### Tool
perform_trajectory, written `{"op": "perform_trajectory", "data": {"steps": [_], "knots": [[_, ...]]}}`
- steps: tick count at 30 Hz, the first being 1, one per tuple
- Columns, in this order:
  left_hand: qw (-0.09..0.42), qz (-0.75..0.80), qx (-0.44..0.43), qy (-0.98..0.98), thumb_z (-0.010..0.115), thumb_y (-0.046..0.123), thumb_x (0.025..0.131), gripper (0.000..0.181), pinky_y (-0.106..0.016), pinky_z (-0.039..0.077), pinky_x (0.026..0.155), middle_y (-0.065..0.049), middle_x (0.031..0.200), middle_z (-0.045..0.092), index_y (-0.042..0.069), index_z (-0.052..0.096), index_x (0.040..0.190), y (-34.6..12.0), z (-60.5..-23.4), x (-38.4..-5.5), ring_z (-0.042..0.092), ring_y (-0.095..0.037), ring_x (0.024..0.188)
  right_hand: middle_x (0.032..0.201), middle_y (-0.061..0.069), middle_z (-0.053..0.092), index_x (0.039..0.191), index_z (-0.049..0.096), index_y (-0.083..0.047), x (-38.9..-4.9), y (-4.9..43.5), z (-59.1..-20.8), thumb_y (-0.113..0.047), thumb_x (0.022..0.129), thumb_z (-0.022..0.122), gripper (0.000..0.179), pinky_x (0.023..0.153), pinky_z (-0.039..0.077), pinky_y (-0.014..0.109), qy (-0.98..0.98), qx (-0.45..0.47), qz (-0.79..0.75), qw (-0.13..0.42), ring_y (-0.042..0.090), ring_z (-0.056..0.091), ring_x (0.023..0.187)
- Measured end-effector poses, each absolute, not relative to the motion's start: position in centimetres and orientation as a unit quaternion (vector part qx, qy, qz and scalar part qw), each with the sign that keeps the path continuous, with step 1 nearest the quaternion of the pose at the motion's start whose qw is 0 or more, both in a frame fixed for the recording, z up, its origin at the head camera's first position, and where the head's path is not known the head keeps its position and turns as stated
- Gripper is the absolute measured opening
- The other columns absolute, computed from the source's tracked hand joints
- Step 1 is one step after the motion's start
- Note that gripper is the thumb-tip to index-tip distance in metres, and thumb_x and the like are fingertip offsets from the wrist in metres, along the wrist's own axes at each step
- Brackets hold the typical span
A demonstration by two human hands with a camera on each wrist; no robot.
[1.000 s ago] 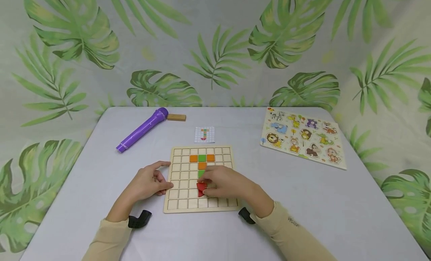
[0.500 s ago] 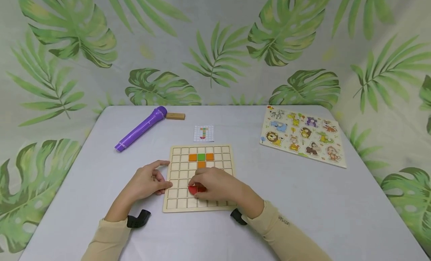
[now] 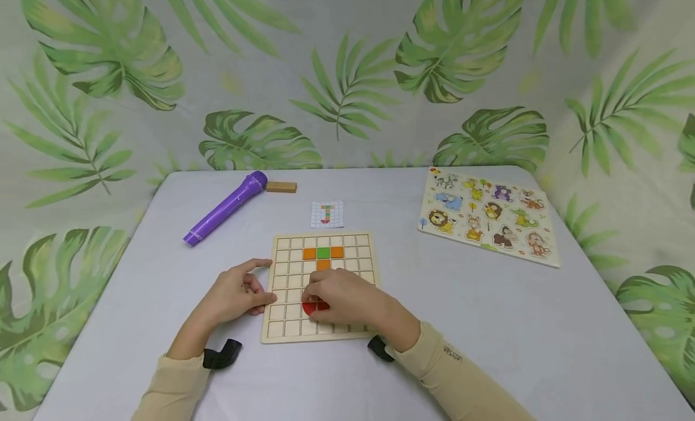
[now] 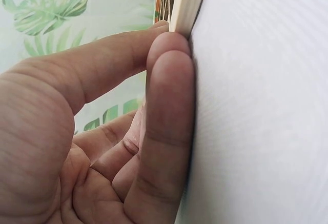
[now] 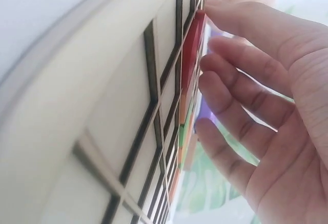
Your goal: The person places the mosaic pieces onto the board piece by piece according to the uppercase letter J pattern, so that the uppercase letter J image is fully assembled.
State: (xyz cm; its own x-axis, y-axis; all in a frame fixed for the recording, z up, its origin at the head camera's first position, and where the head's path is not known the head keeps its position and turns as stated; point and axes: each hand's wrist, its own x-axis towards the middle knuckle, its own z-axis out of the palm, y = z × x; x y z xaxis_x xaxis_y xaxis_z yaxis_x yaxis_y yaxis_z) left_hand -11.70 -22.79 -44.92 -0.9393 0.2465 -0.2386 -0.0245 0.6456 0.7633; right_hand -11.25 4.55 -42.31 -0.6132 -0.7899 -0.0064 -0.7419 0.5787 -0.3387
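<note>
A wooden grid board lies flat on the table. My left hand holds its left edge, thumb and fingers against the rim. My right hand is over the lower middle, thumb and index finger pinching a red quarter-round tile at a cell. Another red tile is directly right of it, partly under the fingers. In the right wrist view red tiles show beside the thumb. Orange tiles and a green tile sit in an upper row, with an orange tile below.
Behind the board lies a small pattern card with a coloured J-like figure. A purple microphone and a wooden block are at the back left. An animal puzzle board lies at the right.
My right hand has moved left with the red quarter-round tile, from over the other red tile to the cell at its left. The left hand stays at the board's edge.
</note>
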Motion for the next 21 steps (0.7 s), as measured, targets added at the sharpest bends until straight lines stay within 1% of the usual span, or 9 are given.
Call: {"op": "perform_trajectory", "data": {"steps": [7,15,21], "knots": [[0.164,0.424,0.072,0.888,0.090,0.020,0.088,0.080,-0.028,0.053,0.059,-0.002,0.077,0.070,0.008,0.050,0.156,-22.73,-44.93,-11.59,0.070,-0.015,0.061,0.101,-0.004,0.073,0.112,0.083,-0.016,-11.15,4.34,-42.42,-0.023,0.099,0.078,0.015,0.076,0.049,0.016,0.881,-0.437,-0.157,0.091,0.004,0.056,0.082],[0.164,0.426,0.074,0.887,0.090,0.019,0.088,0.079,-0.028,0.054,0.058,-0.002,0.077,0.070,0.008,0.050,0.156,-22.68,-44.97,-11.41,0.070,-0.015,0.061,0.098,-0.004,0.073,0.108,0.083,-0.015,-10.95,4.43,-42.60,-0.018,0.098,0.079,0.012,0.076,0.049,0.016,0.879,-0.434,-0.174,0.095,0.005,0.056,0.081],[0.166,0.424,0.072,0.888,0.090,0.020,0.088,0.079,-0.028,0.054,0.058,-0.002,0.077,0.070,0.008,0.051,0.155,-22.69,-44.98,-11.39,0.070,-0.015,0.061,0.099,-0.003,0.073,0.109,0.083,-0.014,-10.94,4.53,-42.68,-0.019,0.098,0.079,0.012,0.078,0.050,0.017,0.879,-0.427,-0.184,0.102,0.005,0.057,0.082]]}}
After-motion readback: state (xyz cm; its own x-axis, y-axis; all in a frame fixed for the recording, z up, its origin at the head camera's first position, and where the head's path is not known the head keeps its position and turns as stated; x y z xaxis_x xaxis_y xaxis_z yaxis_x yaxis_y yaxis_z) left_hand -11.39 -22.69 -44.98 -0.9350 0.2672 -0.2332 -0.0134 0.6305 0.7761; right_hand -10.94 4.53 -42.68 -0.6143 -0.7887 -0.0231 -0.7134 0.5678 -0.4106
